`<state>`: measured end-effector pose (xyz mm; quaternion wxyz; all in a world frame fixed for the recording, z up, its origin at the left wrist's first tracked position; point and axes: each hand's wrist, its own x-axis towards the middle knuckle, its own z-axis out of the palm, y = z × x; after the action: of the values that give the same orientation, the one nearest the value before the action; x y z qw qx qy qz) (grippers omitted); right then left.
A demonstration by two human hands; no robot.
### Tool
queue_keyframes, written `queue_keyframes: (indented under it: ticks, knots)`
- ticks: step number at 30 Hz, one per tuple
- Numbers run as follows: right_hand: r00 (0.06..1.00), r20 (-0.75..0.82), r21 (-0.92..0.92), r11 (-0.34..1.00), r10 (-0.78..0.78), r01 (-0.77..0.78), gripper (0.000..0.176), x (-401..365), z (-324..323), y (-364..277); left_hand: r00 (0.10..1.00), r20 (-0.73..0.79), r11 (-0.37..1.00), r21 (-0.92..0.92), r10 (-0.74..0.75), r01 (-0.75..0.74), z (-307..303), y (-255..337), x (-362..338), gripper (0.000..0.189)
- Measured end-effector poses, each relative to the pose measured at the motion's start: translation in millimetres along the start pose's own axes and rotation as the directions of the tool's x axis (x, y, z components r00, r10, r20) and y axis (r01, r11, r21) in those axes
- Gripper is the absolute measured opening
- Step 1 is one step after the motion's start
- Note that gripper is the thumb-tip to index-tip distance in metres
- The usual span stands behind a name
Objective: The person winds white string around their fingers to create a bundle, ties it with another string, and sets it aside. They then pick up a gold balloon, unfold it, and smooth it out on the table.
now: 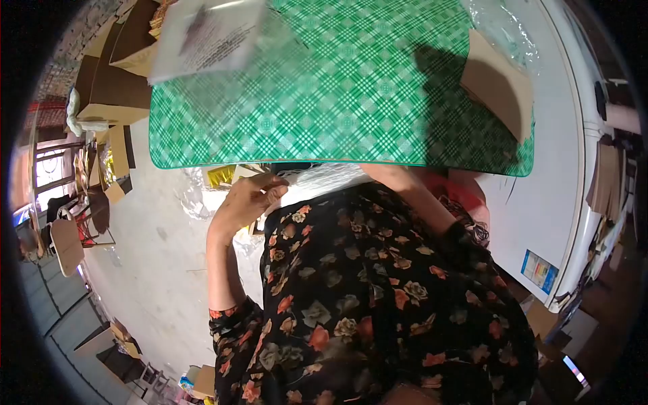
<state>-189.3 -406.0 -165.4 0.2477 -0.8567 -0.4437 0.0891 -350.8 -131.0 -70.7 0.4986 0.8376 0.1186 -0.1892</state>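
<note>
White netting [327,177] sits between the person's floral top [378,277] and the green-checked surface [337,115]. The left hand [248,199] curls by its left end, grasping or not, I can't tell; the right hand [379,173] is mostly hidden underneath, grip unclear.

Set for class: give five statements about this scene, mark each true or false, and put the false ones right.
1. White sheeting shows between the near edge of the table and the flowered shirt. True.
2. The left hand lies flat on the tabletop. False: it is bent, off the tabletop, beside the near edge.
3. The table hides most of the right hand. True.
4. The loose piece of cardboard on the table is at its left end. False: it is at the right end.
5. The table's covering is plain red. False: it is green with a pale checked pattern.
</note>
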Motion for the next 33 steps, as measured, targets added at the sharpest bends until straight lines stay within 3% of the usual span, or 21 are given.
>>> queue_keyframes:
  ticks: [1,5,9,11,13,15,16,17,18,19,20,21,23,24,25,27,28,29,31,32,33]
  knots:
    - [0.998,0.040,-0.056,0.998,-0.038,0.041,0.025,6.3,7.7,1.0,1.000,0.003,1.000,-0.012,-0.014,0.014,0.9,4.2,1.8,0.037]
    - [0.959,-0.091,-0.428,0.880,-0.269,0.206,0.027,16.1,39.6,6.3,0.999,0.000,0.998,-0.051,-0.045,0.044,3.0,17.4,3.8,0.037]
    - [0.885,-0.219,-0.736,0.665,-0.410,0.126,0.028,7.3,47.0,16.5,0.999,-0.040,0.999,-0.045,-0.006,0.004,2.5,8.1,1.9,0.035]
    - [0.878,-0.220,-0.791,0.604,-0.426,0.095,0.029,1.4,47.2,22.4,1.000,-0.028,0.999,-0.035,-0.005,0.004,2.9,11.2,2.9,0.033]
    - [0.900,-0.115,-0.859,0.498,-0.421,0.123,0.024,-6.0,40.7,22.2,0.999,0.003,0.999,-0.026,-0.042,0.042,6.1,20.5,7.4,0.032]
    - [0.967,-0.145,-0.539,0.836,-0.208,0.099,0.021,-17.7,33.2,13.3,0.992,0.046,0.993,-0.013,-0.120,0.120,10.2,32.6,13.3,0.032]
    - [0.994,-0.110,-0.050,0.998,0.017,-0.023,0.020,-21.1,16.5,-7.0,0.996,-0.037,0.996,-0.031,0.081,-0.082,20.2,22.4,16.8,0.034]
    - [0.980,0.031,0.438,0.879,0.195,-0.188,0.020,-20.4,-2.8,-27.6,0.997,-0.025,0.996,0.036,0.077,-0.077,23.3,26.1,18.7,0.033]
    - [0.924,0.292,0.488,0.792,0.247,-0.366,0.017,-13.6,-25.4,-46.8,0.997,-0.014,0.992,0.104,0.072,-0.070,28.2,31.7,21.3,0.033]
    - [0.987,0.094,0.642,0.750,0.131,-0.161,0.012,-23.7,-32.8,-59.6,0.998,-0.005,0.983,0.172,0.065,-0.063,33.2,37.2,23.5,0.033]
    - [0.984,0.145,0.674,0.718,0.100,-0.172,0.010,-25.0,-55.0,-76.7,0.975,-0.040,0.967,0.142,0.220,-0.213,42.5,37.5,24.3,0.025]
    - [0.978,0.195,0.703,0.686,0.068,-0.187,0.008,-21.7,-82.2,-92.9,0.965,0.018,0.965,0.019,0.262,-0.262,45.2,46.7,21.7,0.023]
    - [0.999,0.014,0.718,0.695,0.036,-0.035,0.005,-14.2,-115.4,-110.8,0.925,0.120,0.916,-0.232,0.361,-0.327,36.6,80.8,9.6,0.019]
    - [0.995,0.013,0.693,0.716,0.103,-0.083,0.003,-14.8,-125.7,-112.8,0.929,0.177,0.903,-0.348,0.325,-0.250,25.9,102.8,0.0,0.015]
    - [0.995,-0.037,0.661,0.749,0.095,-0.047,0.005,-13.7,-136.9,-115.7,0.921,0.156,0.884,-0.374,0.358,-0.281,18.3,116.9,-8.6,0.015]
    - [0.988,-0.082,0.764,0.645,0.133,-0.023,0.007,-12.6,-141.0,-119.8,0.895,0.094,0.839,-0.402,0.436,-0.366,3.1,138.3,-19.9,0.015]
    - [0.973,-0.223,0.810,0.567,0.067,0.147,0.010,-6.3,-135.7,-122.5,0.867,-0.023,0.801,-0.370,0.498,-0.470,2.1,148.4,-20.1,0.012]
    - [0.977,-0.205,0.897,0.411,0.058,0.164,0.014,-0.8,-135.5,-128.9,0.834,-0.086,0.782,-0.306,0.546,-0.543,0.5,157.2,-18.3,0.010]
    - [0.994,-0.070,0.951,0.305,0.084,0.041,0.018,2.6,-140.5,-137.9,0.739,-0.198,0.722,-0.162,0.645,-0.673,-6.0,172.9,-14.1,0.010]
    - [0.995,-0.076,0.964,0.261,0.070,0.055,0.018,4.3,-134.5,-136.9,0.701,-0.217,0.692,-0.126,0.680,-0.711,-12.6,180.0,-13.6,0.012]
    - [0.972,-0.234,0.932,0.288,0.018,0.219,0.018,10.5,-131.7,-140.4,0.709,-0.286,0.693,-0.171,0.645,-0.700,-18.9,186.9,-15.2,0.012]
